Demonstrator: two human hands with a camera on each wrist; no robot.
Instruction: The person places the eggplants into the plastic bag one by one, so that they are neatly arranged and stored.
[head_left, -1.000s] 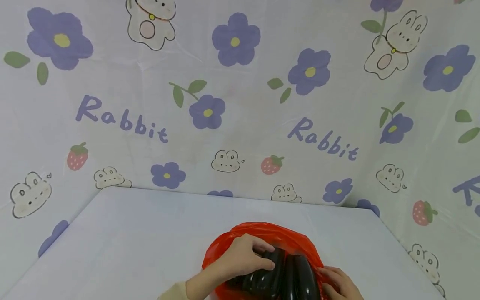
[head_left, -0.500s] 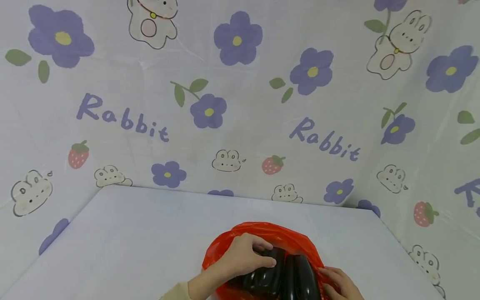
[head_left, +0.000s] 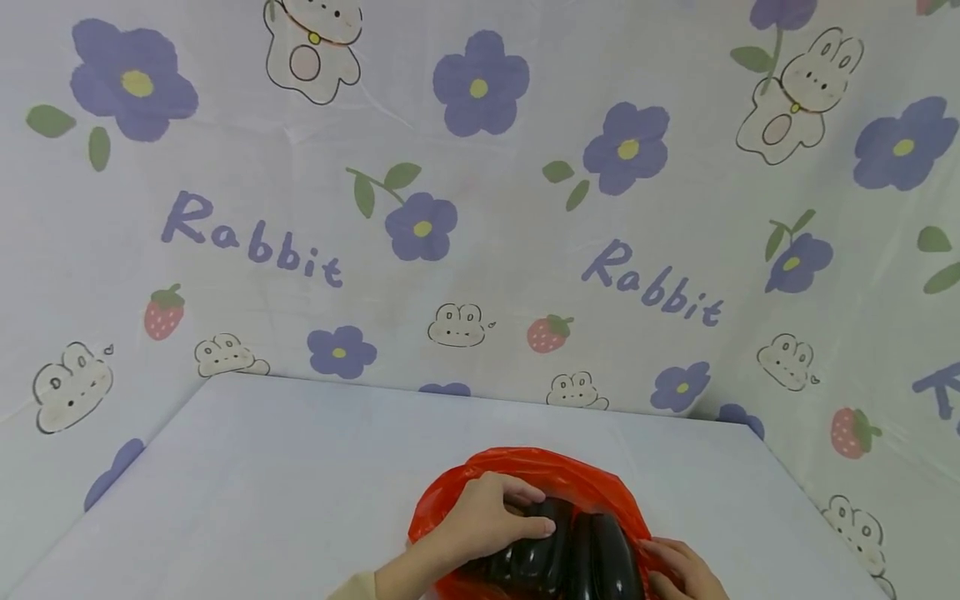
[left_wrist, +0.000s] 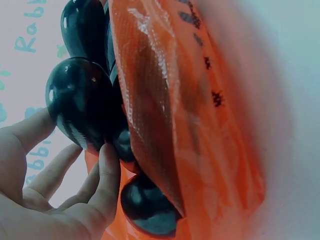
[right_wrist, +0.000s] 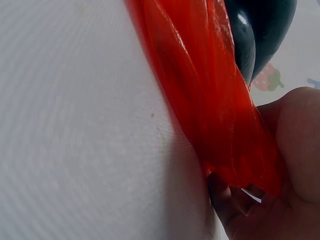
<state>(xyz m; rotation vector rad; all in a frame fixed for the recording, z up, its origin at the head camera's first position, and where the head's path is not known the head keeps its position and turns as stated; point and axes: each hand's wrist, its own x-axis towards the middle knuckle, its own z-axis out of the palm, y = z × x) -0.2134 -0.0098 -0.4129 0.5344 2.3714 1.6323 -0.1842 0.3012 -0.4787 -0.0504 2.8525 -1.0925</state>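
A red plastic bag (head_left: 517, 460) sits at the front of the table with its mouth spread around several glossy black eggplants (head_left: 617, 558). My left hand (head_left: 483, 521) reaches over the pile from the left, thumb and fingers bent around the rounded end of one eggplant (left_wrist: 80, 102), as the left wrist view shows up close. More eggplants lie against it, partly covered by the bag's side. On the right, my right hand (head_left: 684, 571) grips the bag's edge; in the right wrist view the red film (right_wrist: 220, 115) runs between thumb and fingers.
The white tabletop (head_left: 285, 467) stretches to the left of and behind the bag. A cloth backdrop (head_left: 495, 275) with flowers, rabbits and strawberries hangs along the back and sides of the table.
The head view has shifted slightly. Both hands stay in place, the left at the eggplant and the right at the bag's edge.
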